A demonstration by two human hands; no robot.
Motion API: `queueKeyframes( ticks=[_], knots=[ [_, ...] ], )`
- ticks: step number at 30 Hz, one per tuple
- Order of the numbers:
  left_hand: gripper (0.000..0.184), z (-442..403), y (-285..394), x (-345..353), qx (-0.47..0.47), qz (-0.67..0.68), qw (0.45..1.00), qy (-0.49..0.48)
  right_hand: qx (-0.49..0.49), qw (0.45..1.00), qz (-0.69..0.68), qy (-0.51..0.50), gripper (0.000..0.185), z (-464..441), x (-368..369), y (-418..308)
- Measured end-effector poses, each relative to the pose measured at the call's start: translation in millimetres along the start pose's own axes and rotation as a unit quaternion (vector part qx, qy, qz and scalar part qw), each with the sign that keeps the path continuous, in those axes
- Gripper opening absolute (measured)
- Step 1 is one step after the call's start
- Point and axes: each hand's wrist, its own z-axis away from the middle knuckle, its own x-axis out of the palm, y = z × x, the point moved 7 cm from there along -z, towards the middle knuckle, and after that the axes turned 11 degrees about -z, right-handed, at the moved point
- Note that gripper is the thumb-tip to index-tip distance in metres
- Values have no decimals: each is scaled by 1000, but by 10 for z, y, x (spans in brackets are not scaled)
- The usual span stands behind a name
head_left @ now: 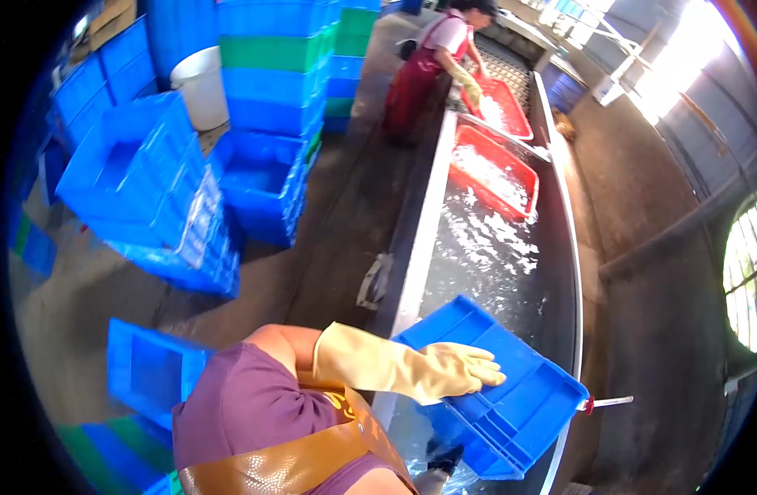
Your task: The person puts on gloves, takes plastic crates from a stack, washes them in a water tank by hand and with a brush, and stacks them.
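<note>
My left hand (465,370), in a long cream rubber glove, lies flat on the upturned side of a blue plastic crate (523,384), fingers stretched out. The crate is tilted over the water in a long metal-edged trough (422,247), its lower part near the water. My right hand does not show; only part of that arm appears at the bottom edge. A dark object, too unclear to name, is beneath the crate's near side.
Two red baskets (517,198) (523,124) sit farther up the trough. A co-worker (420,82) in a red apron reaches into the farther one. Stacked blue and green crates (271,111) and a white bucket (201,91) stand left. A red-and-white rod (613,402) projects beyond the trough's right rim.
</note>
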Motion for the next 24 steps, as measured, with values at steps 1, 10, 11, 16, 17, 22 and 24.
queueKeyframes(
  ticks=[1,10,11,16,17,22,24],
  knots=[
    [29,82,159,-151,35,-28,999,13,-12,1000,-19,-20,68,14,42,-11],
    [44,1082,892,-1929,-105,-230,910,330,-2,935,-139,-325,76,423,2319,-417],
    [44,1389,1093,-2236,-130,-458,771,423,-18,928,-90,-361,71,470,2666,-435],
    [93,3181,242,-2026,-478,-123,606,624,-67,864,171,-468,79,686,4339,86],
    [89,3316,141,-1958,-432,-98,704,555,15,850,163,-500,79,813,4683,314],
    [66,4026,802,-2433,-345,-360,615,611,116,748,280,-590,75,2108,6272,1566],
    [77,4465,816,-2785,-414,-91,511,748,138,767,233,-581,58,2971,6796,1997]
  ],
)
